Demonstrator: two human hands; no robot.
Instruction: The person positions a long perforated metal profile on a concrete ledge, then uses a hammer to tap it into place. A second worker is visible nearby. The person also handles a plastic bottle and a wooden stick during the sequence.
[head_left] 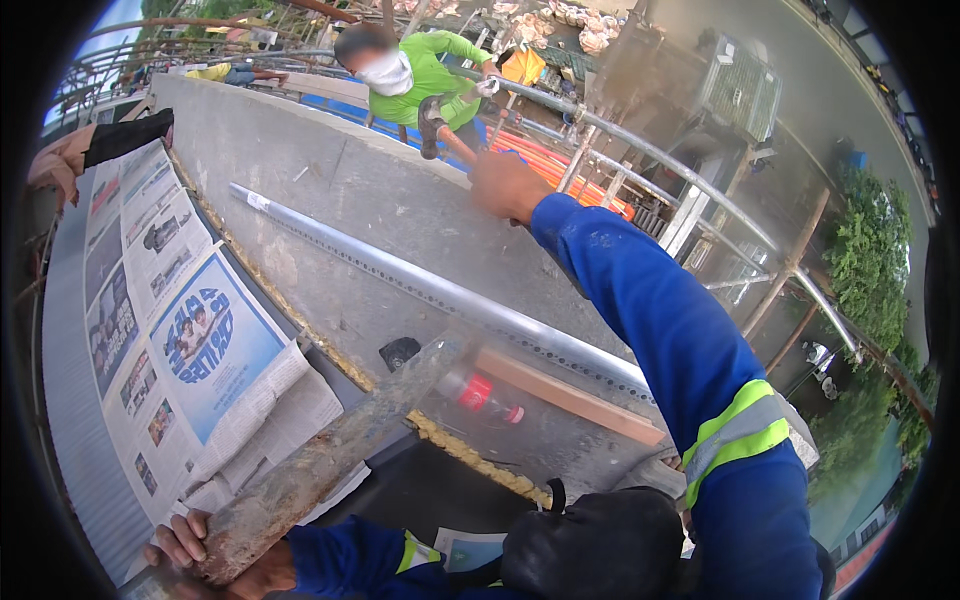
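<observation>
My right arm reaches up and across in a blue sleeve with a reflective band. At its end my right hand [505,187] is closed around what looks like a hammer [431,127], its head dark and its handle brown. The hammer is held up in the air, overlapping the co-worker in the picture. At the lower left, my left hand [183,540] curls its fingers around a thick, dirt-crusted pole [330,445]. The pole slants up to the right over newspaper sheets [215,345] and the ledge.
A long perforated metal strip [420,285] lies along the concrete slab [370,200]. Near it are a wooden plank [570,397], a plastic bottle [480,395] and a black object [400,353]. A co-worker in green [425,75] stands beyond the slab, beside scaffold pipes [690,180]. Another arm [60,165] shows far left.
</observation>
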